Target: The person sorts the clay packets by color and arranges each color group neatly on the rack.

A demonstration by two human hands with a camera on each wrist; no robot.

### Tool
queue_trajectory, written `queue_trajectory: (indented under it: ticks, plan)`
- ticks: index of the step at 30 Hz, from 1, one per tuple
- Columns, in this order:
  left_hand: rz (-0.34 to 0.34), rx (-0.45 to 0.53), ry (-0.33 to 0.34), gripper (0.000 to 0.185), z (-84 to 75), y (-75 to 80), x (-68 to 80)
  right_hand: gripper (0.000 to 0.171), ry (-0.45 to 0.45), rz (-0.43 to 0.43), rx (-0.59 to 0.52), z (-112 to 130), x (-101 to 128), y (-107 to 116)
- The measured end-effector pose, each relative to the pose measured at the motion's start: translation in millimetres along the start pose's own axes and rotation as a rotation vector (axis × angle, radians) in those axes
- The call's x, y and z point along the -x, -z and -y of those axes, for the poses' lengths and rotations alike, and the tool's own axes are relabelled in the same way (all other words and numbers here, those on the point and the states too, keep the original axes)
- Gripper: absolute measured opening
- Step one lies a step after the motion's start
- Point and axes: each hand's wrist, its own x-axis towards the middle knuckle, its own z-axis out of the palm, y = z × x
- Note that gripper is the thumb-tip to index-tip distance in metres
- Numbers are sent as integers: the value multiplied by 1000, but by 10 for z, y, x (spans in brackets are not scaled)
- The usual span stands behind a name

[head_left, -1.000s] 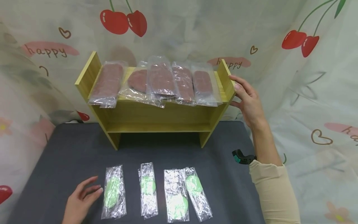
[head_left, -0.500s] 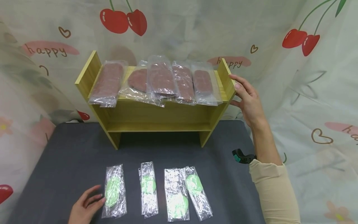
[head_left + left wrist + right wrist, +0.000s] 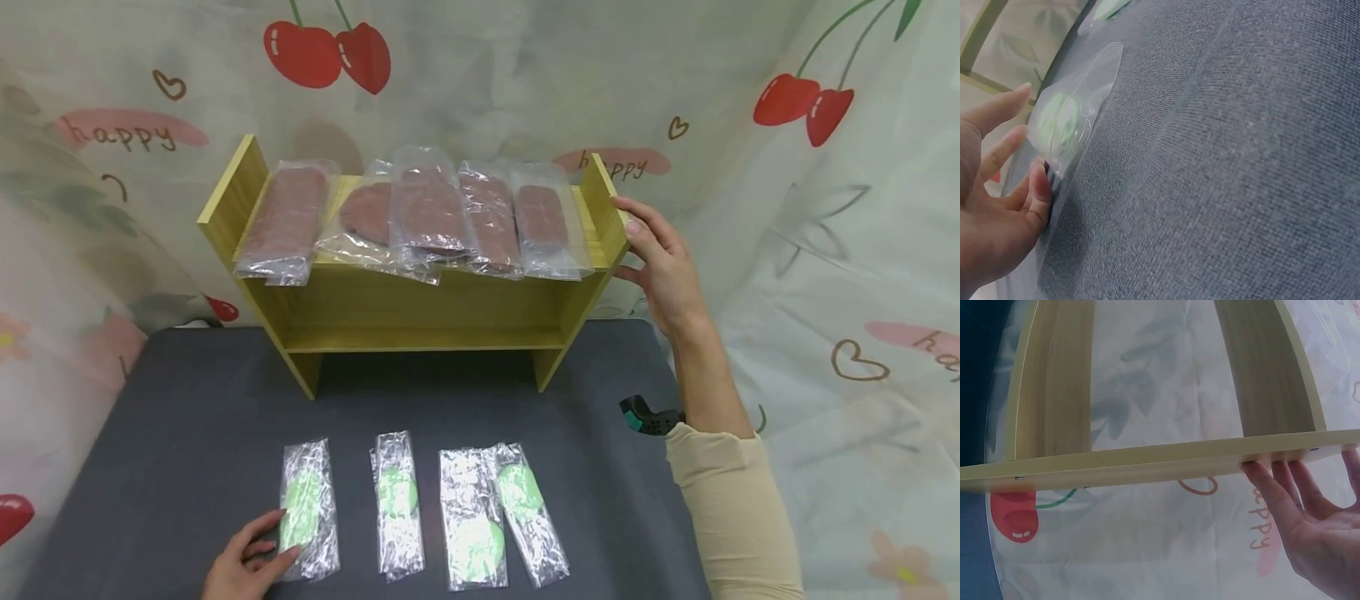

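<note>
Clock positions are referring to the head view, with 12 o'clock pointing toward the patterned curtain (image 3: 480, 75). Both hands are working.

The left hand (image 3: 251, 558) is reaching over the tabletop (image 3: 187, 417) at 7 o'clock. Its thumb and index finger are standing wide apart, their tips lying at the 9 o'clock side of the first packet (image 3: 315, 500); it is not visibly gripping anything. That packet, clear with a pale green disc inside, is lying flat at the hand's 2 o'clock.

The second packet (image 3: 399, 533) is lying at 3 o'clock of the first, apart from it. The third packet (image 3: 467, 475) is following at 3 o'clock, and the fourth packet (image 3: 551, 550) is adjoining it, its far end leaning toward 11 o'clock.

A wooden shelf (image 3: 420, 342) is standing at the tabletop's 12 o'clock side. The right hand (image 3: 663, 271) is touching the shelf's 3 o'clock side panel, fingers extending toward its outer face. Clear bags with reddish-brown contents (image 3: 288, 217) are resting along the upper board. A black wrist device (image 3: 651, 419) is sitting at the right wrist.
</note>
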Motion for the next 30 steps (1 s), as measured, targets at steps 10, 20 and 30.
queue_trajectory:
  ticks: [10,20,30]
  plan:
    - [-16,-219,-158,78,-7,-46,-29,40,-2,1,-11,0,-2,-7]
    - [-66,-266,-240,69,-9,-122,-26,40,-7,-5,-5,-5,7,1]
    - [-102,-231,-189,54,-91,-87,23,40,7,-4,-7,-6,16,-1]
